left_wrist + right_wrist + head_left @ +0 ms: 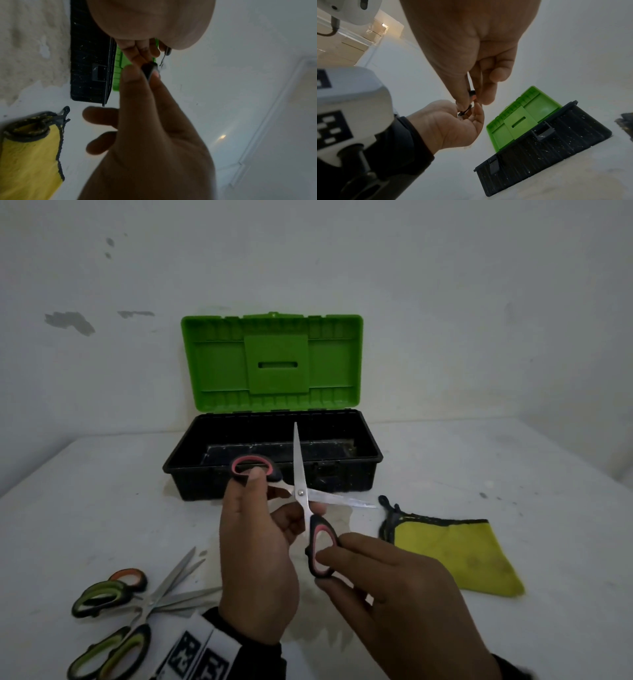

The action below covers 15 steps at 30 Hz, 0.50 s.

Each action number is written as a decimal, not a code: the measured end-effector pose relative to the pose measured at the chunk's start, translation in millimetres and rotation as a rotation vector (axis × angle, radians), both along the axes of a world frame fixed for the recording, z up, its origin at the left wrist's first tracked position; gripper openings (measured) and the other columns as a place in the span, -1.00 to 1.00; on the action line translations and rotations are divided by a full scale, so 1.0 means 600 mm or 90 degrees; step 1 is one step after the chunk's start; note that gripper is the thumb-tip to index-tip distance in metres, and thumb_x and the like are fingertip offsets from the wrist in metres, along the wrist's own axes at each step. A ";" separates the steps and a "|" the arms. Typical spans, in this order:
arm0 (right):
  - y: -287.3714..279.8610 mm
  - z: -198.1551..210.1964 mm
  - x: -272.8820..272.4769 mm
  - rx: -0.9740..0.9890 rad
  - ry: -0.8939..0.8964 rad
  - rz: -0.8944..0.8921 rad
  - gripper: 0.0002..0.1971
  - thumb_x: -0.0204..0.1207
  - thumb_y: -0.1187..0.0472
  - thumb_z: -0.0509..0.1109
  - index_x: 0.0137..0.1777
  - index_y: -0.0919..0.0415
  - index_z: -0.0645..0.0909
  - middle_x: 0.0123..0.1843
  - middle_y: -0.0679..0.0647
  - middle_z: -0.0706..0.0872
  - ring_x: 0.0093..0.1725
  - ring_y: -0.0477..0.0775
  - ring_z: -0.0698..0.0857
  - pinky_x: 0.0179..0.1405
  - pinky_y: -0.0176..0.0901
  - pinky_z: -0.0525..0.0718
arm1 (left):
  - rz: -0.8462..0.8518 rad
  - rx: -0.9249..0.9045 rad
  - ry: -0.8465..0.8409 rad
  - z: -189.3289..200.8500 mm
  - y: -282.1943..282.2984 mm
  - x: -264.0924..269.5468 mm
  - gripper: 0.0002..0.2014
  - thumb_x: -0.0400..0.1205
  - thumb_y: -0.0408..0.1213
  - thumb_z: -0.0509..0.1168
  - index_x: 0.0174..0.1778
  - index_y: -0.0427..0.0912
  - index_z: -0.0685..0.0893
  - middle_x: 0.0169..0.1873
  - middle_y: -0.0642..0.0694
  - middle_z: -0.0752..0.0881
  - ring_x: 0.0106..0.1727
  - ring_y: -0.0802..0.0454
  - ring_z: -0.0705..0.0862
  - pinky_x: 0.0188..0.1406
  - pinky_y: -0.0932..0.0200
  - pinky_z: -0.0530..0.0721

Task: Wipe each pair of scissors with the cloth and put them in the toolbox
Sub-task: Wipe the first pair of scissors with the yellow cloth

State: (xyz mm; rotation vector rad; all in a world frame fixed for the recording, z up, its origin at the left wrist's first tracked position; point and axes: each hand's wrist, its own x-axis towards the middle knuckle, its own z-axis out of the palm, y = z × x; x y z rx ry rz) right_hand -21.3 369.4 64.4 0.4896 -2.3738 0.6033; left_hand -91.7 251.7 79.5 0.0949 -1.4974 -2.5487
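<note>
Pink-and-black scissors (301, 492) are held in the air in front of the toolbox (342, 474), blades spread wide: one points up, the other right. My left hand (255, 474) grips the upper-left handle ring. The lower handle (150, 69) is pinched between thumb and fingers of my right hand (322, 559). The black toolbox stands open with its green lid (274, 357) upright; its inside looks bare. A yellow cloth (455, 556) with a dark hem lies flat on the table, right of both hands, untouched.
Several more scissors (120, 604) with green and orange handles lie in a loose pile at the near left of the white table (85, 491). A wall stands right behind the toolbox. The table's far right edge runs past the cloth.
</note>
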 end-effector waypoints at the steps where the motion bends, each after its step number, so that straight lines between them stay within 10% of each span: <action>1: 0.000 -0.001 -0.002 0.003 -0.006 -0.002 -0.83 0.47 -0.09 0.38 -0.04 -0.15 0.77 -0.09 -0.24 0.78 -0.36 -0.18 0.71 -0.50 -0.31 0.66 | -0.010 -0.004 0.006 0.000 0.004 0.003 -0.78 0.78 -0.06 0.10 -0.08 0.00 0.59 -0.44 -0.05 0.75 -0.42 -0.06 0.75 -0.37 0.00 0.66; 5: -0.002 0.002 -0.010 0.025 -0.062 -0.015 -0.79 0.43 -0.14 0.33 -0.05 -0.18 0.75 -0.19 -0.26 0.79 -0.40 -0.22 0.67 -0.51 -0.30 0.68 | -0.024 -0.013 -0.007 -0.005 0.014 0.006 -0.76 0.77 0.00 0.07 -0.06 0.01 0.57 -0.42 -0.22 0.77 -0.47 -0.07 0.71 -0.48 0.08 0.60; 10: 0.037 0.038 -0.005 -0.004 -0.263 0.028 -0.51 0.40 -0.32 0.27 0.35 -0.36 0.50 0.05 -0.42 0.74 -0.25 -0.32 0.71 -0.19 -0.39 0.68 | 0.033 0.003 -0.019 -0.006 0.012 -0.017 -0.78 0.79 -0.05 0.09 -0.02 -0.04 0.57 -0.53 0.05 0.69 -0.49 0.08 0.71 -0.39 0.09 0.62; 15: 0.159 0.057 -0.030 -0.047 -0.218 -0.168 -0.70 0.38 -0.28 0.36 -0.01 -0.21 0.73 -0.26 -0.29 0.75 -0.27 -0.26 0.72 -0.24 -0.30 0.63 | 0.073 -0.020 -0.004 -0.012 0.003 -0.041 -0.85 0.77 -0.13 0.15 -0.05 0.00 0.60 -0.49 0.14 0.65 -0.49 0.07 0.73 -0.52 0.18 0.63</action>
